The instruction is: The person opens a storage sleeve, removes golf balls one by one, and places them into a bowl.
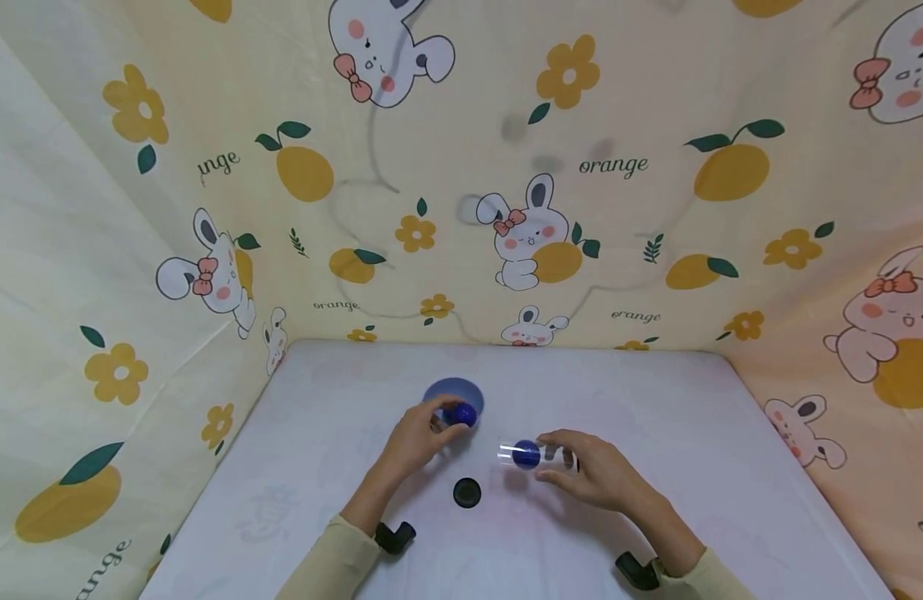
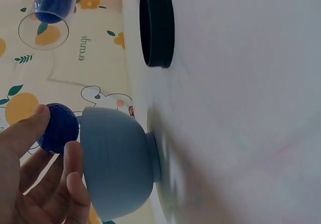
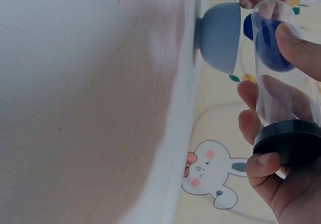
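Note:
My left hand (image 1: 414, 437) pinches a dark blue ball (image 2: 59, 128) with a dimpled surface between thumb and fingers. It is held at the rim of a blue bowl (image 2: 118, 158), which stands upright on the table. Lying sideways in my right hand (image 1: 599, 473) is a clear tube (image 3: 286, 101), gripped with thumb and fingers around it. Inside the tube, towards its open end, sits another blue ball (image 3: 271, 45). A black cap (image 3: 288, 141) closes the end near the palm. The open end points left, towards the left hand. The bowl's inside is mostly hidden by the left hand.
A round black lid (image 1: 467, 492) lies on the white table (image 1: 341, 400) between the two forearms, nearer to me than the bowl. Printed cloth (image 1: 461, 250) with rabbits and oranges walls off the back and both sides. Black wrist mounts (image 1: 395, 538) stick out from the sleeves.

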A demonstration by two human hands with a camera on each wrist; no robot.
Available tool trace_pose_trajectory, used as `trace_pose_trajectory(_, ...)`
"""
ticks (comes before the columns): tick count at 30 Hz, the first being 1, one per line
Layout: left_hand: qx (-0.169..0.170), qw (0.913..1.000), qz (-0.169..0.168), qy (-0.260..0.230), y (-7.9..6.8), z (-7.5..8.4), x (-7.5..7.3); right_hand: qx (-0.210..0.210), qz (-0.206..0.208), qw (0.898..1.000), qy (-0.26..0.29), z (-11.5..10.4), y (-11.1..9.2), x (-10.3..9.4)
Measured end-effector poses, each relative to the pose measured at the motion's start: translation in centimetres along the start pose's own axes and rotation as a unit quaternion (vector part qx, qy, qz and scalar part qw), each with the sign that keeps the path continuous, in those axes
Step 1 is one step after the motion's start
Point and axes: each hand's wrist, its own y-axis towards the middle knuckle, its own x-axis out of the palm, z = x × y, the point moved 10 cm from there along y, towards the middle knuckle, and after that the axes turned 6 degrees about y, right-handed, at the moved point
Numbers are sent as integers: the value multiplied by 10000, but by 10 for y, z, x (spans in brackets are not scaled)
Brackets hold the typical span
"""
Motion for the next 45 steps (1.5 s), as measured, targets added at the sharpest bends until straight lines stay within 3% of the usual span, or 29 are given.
trace_pose_trajectory(9,-122,9993,205,301,0,-3,-9,-21,43,10000,32,-2,0,-1)
trace_pose_trajectory(15,-11,9984,317,469,-1,-5,-12,-207,93,9997,14,-6,-1,-2)
trace_pose_trajectory(27,-92,9980,293,545,-1,-9,-13,-85,58,9999,7,-4,-1,-1)
trace_pose_trajectory(35,187,9978,451,449,-4,-3,-11,-80,61,9999,21,-2,-1,0)
trace_pose_trajectory(45,574,9965,322,509,-13,11,-5,-55,29,10000,25,-1,-1,1)
